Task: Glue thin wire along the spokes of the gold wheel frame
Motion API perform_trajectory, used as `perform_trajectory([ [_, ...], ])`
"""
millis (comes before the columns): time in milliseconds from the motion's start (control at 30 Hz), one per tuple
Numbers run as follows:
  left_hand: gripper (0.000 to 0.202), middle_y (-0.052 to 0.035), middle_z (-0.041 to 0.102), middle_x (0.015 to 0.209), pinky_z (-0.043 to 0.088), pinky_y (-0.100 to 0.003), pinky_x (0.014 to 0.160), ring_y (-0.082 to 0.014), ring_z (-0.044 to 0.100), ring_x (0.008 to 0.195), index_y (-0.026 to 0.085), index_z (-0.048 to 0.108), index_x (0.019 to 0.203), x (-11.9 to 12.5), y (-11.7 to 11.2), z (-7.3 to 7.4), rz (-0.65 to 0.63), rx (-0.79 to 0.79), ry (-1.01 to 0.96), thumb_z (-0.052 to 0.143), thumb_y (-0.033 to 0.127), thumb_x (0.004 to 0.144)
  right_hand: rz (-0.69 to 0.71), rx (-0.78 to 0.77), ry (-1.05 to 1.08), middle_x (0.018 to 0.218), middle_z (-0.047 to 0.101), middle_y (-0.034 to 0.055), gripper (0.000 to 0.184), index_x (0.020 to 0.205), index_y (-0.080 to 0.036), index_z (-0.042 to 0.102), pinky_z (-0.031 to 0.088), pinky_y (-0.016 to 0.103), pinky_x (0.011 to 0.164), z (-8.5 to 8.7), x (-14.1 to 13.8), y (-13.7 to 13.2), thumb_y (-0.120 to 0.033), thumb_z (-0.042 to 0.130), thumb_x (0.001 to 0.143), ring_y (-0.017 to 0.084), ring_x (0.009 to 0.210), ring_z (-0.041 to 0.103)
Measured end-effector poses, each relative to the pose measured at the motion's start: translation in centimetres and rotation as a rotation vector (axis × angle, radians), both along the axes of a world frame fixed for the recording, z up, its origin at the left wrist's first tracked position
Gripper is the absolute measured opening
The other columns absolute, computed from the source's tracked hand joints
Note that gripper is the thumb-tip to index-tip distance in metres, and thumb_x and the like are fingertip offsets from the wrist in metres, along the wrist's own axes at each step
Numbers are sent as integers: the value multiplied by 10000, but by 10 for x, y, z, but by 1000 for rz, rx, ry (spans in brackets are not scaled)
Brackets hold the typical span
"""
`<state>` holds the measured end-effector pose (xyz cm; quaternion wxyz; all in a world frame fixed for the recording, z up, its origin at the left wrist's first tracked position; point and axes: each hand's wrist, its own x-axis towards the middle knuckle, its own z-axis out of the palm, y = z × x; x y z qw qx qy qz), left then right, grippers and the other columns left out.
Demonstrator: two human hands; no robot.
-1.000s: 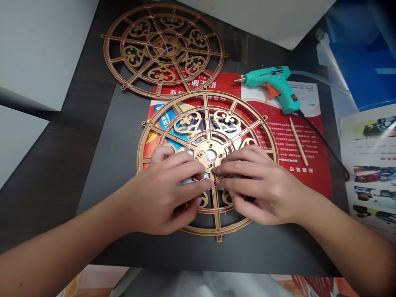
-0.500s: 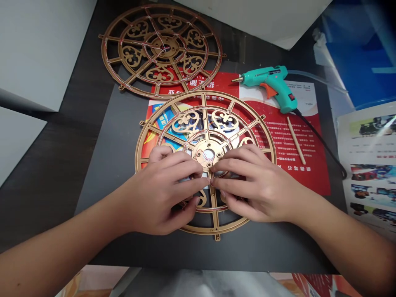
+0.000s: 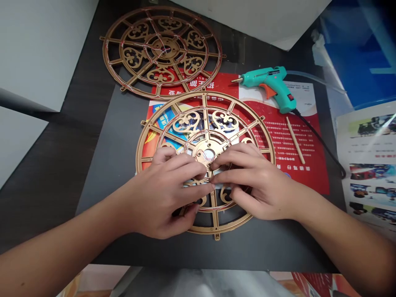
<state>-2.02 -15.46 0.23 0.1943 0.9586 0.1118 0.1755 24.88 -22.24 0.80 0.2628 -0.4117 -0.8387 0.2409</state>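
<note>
Left hand (image 3: 161, 194) and right hand (image 3: 253, 181) together, fingertips meeting, both pinching the gold lattice wheel (image 3: 204, 94) at 6 o'clock of its hub (image 3: 206, 152). Change: fingers have shifted slightly, and a pale strip (image 3: 224, 186) now shows between them. Wheel lies flat, partly on a red printed sheet (image 3: 309, 173). Teal glue gun (image 3: 266, 80) at 1 o'clock; second wheel (image 3: 103, 51) at 11.

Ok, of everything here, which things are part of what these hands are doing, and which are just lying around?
Part of the job: left hand, right hand, gold wheel-shaped frame under them.

Apparently just lying around: second gold frame, teal glue gun, wooden stick, red printed sheet.
</note>
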Motion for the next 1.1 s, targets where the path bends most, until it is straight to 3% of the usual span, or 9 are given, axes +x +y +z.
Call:
perform_trajectory([
  [467, 242, -21, 764, 1087, 313, -466, 842, -245, 638, 993, 245, 691, 1192, 6, 1, 1, -7, 52, 11, 559, 213, 992, 5, 57, 83, 1145, 819, 85, 314, 1060, -157, 796, 575, 457, 1016, -3, 2, 3, -43, 564, 882, 247, 1096, 698],
  [967, 203, -28, 743, 1044, 297, -459, 836, -265, 618, 986, 252, 705, 1123, 8, 0, 4, 5, 82, 58, 544, 269, 999, 29, 48, -27, 1190, 779, 82, 274, 1082, -154, 788, 512, 462, 1000, -2, 1, 2, -71, 566, 944, 267, 1135, 627],
  [1100, 210, -34, 741, 1064, 311, -465, 863, -257, 635, 983, 237, 713, 1129, 7, 3, 4, -13, 60, 30, 545, 246, 1004, 63, 119, -71, 1185, 786, 107, 254, 1080, -135, 788, 531, 469, 977, -1, 3, 3, -81, 557, 991, 285, 1121, 631],
])
